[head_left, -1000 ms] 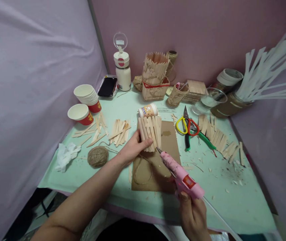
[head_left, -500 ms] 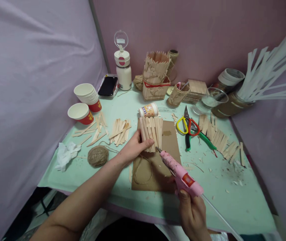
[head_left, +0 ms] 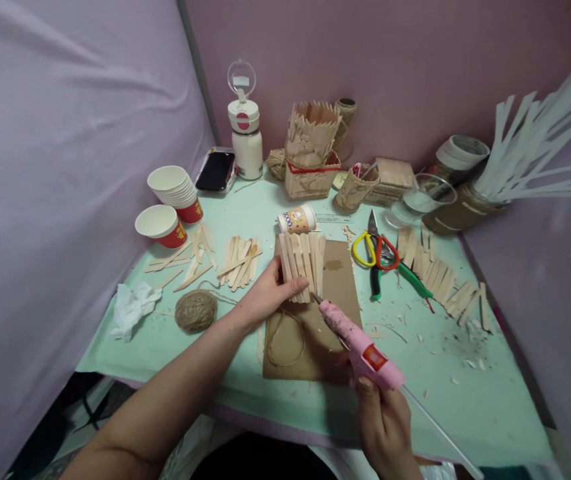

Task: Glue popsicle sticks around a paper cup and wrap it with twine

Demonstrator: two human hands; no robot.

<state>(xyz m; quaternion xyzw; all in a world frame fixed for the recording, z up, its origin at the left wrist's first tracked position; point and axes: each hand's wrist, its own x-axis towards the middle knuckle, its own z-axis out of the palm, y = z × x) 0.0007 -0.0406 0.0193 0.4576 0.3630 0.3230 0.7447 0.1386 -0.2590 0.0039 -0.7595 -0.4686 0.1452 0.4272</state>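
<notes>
Left hand (head_left: 273, 290): thumb on the near face, other fingers mostly hidden, gripping the stick piece (head_left: 301, 260) over the card (head_left: 343, 287), likely to steady it near the nozzle. Right hand (head_left: 384, 415): fingers closed round the glue gun (head_left: 358, 343), tip angled at the piece's lower edge; can't tell contact.

Containers, left to right: 1 cup (head_left: 157, 227), mouth up, white inside; nested stack (head_left: 174, 190); 1 printed cup (head_left: 297, 219) on its side; small pot (head_left: 351, 193) with slim items; jar (head_left: 450, 217) of white strips.

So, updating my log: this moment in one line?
left hand: holds craft sticks | right hand: holds glue gun | nozzle: near sticks
</notes>
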